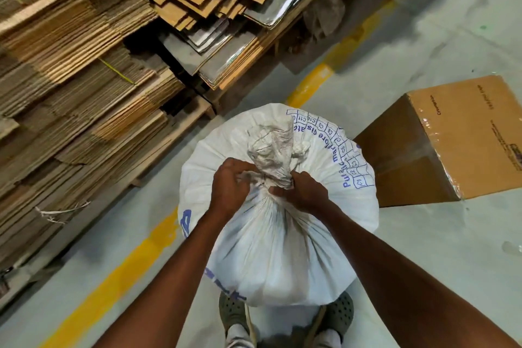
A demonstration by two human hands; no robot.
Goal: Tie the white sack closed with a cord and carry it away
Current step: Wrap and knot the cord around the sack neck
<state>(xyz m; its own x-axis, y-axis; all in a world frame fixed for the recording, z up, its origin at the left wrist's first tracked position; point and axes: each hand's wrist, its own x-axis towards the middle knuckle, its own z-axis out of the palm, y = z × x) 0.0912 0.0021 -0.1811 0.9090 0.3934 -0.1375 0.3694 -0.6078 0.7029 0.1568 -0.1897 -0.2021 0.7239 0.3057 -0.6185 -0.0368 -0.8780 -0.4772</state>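
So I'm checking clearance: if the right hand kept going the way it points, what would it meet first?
The right hand points left at the sack's gathered neck, which it already touches; just beyond is the left hand.

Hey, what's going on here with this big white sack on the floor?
A person is standing over a full white sack and closing its mouth. Both hands grip the gathered neck: the left hand on one side, the right hand on the other, apparently pulling a thin cord tight around it. The sack stands on the floor, not lifted yet. A taped cardboard box sits to the right, stacks of flattened cardboard to the left.
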